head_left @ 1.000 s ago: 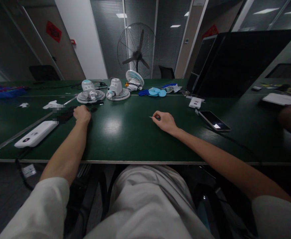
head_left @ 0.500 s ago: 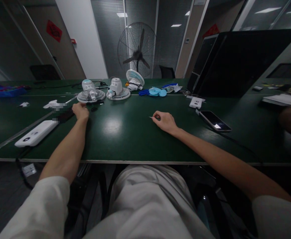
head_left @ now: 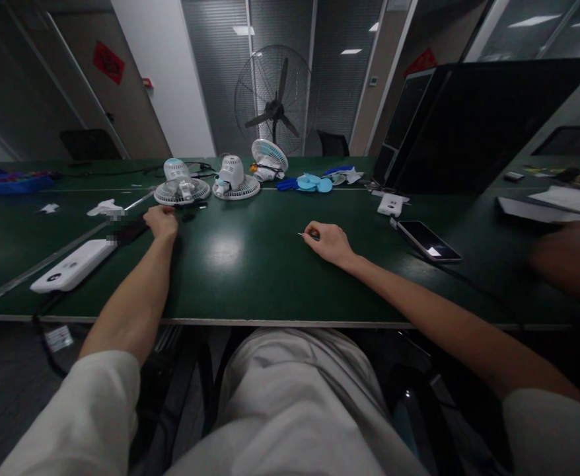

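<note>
Two hands: our right hand pinches a slim item, seemingly needing steady fingertips; our left hand, grip indeterminable, lies near the far-left desk fan.

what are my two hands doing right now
left hand: fingers curled down at the dark items beside it; whether it grips one can't be told
right hand: closed, pinching a small thin object
</note>
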A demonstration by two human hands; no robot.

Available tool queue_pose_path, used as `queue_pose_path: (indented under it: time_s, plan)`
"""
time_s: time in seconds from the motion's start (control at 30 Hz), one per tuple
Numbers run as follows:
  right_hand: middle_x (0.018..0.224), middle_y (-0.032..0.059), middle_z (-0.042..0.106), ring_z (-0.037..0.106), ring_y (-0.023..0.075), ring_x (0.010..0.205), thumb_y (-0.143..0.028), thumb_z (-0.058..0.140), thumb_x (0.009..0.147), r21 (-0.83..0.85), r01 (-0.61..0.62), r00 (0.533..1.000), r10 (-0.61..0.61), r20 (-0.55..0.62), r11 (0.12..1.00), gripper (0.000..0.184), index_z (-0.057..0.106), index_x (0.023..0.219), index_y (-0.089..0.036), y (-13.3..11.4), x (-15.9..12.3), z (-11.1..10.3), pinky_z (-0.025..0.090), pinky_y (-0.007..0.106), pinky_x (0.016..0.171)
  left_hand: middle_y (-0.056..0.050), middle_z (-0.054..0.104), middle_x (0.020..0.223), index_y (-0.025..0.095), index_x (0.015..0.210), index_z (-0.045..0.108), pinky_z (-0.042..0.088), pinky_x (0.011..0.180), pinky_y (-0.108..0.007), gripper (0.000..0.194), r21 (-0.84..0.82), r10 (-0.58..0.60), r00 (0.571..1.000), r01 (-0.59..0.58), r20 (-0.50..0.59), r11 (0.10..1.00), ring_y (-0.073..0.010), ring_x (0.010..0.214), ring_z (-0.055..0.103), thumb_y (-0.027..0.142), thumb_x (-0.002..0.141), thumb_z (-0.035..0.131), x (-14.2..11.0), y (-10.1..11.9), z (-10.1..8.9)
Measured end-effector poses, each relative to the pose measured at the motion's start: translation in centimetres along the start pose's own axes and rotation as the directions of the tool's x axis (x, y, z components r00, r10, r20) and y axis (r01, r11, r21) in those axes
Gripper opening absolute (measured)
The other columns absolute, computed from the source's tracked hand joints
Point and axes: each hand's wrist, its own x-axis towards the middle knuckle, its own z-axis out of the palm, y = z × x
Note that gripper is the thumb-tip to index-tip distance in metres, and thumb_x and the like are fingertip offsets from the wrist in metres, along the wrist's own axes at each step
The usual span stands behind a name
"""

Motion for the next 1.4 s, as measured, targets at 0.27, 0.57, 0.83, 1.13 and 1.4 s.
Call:
queue_pose_path:
  time_s: [0.27,0.57,0.83,1.13,1.4]
  plan:
    - [0.105,0.0080,0.075,0.070,0.0236,0.090,-0.042,0.061,0.103,-0.001,0.015,1.000,-0.015,-0.006,1.000,0.024,0.071,0.110,-0.021,0.1,0.0,0.2,0.054,0.035,0.074,-0.013,0.076,0.115,0.013,0.121,0.077,0.048,0.102,-0.035,0.028,-0.040,0.035,0.993,-0.040,-0.115,0.998,-0.0248,0.107,0.068,0.020,0.099,0.062,-0.4,1.7,1.7]
    - [0.106,0.0077,0.075,0.070,0.0236,0.093,-0.043,0.061,0.103,-0.011,0.028,1.000,-0.028,-0.006,1.000,0.025,0.071,0.110,-0.022,0.7,0.2,0.4,0.054,0.036,0.075,-0.013,0.077,0.114,0.017,0.117,0.080,0.052,0.098,-0.037,0.029,0.049,0.055,0.998,-0.054,-0.026,0.997,-0.0282,0.107,0.070,0.019,0.093,0.064,-0.9,1.9,2.7]
    - [0.105,0.0075,0.077,0.071,0.0247,0.092,-0.042,0.062,0.102,-0.061,0.004,1.000,-0.006,-0.019,0.998,0.022,0.072,0.109,-0.023,0.2,0.2,0.3,0.051,0.035,0.072,-0.012,0.078,0.110,0.013,0.115,0.080,0.050,0.101,-0.034,0.029,-0.044,-0.016,1.000,0.015,-0.021,0.999,-0.0254,0.105,0.070,0.017,0.089,0.066,-0.8,2.0,2.4]
    - [0.104,0.0075,0.076,0.071,0.0240,0.091,-0.041,0.061,0.103,-0.018,0.025,1.000,-0.025,-0.008,1.000,0.023,0.071,0.110,-0.022,0.3,0.1,0.2,0.052,0.035,0.073,-0.010,0.077,0.097,0.009,0.106,0.082,0.045,0.108,-0.034,0.024,-0.184,-0.183,0.983,0.175,-0.027,0.967,-0.0244,0.108,0.065,0.018,0.084,0.078,-0.6,1.8,1.6]
    - [0.103,0.0075,0.075,0.070,0.0238,0.091,-0.043,0.061,0.103,-0.019,0.029,1.000,-0.029,-0.001,0.999,0.024,0.071,0.109,-0.022,0.4,0.2,0.3,0.053,0.035,0.074,-0.007,0.078,0.103,0.008,0.109,0.080,0.048,0.092,-0.033,0.030,-0.278,-0.330,0.943,0.330,0.048,0.902,-0.0187,0.097,0.062,0.015,0.080,0.082,-0.1,1.6,1.0]
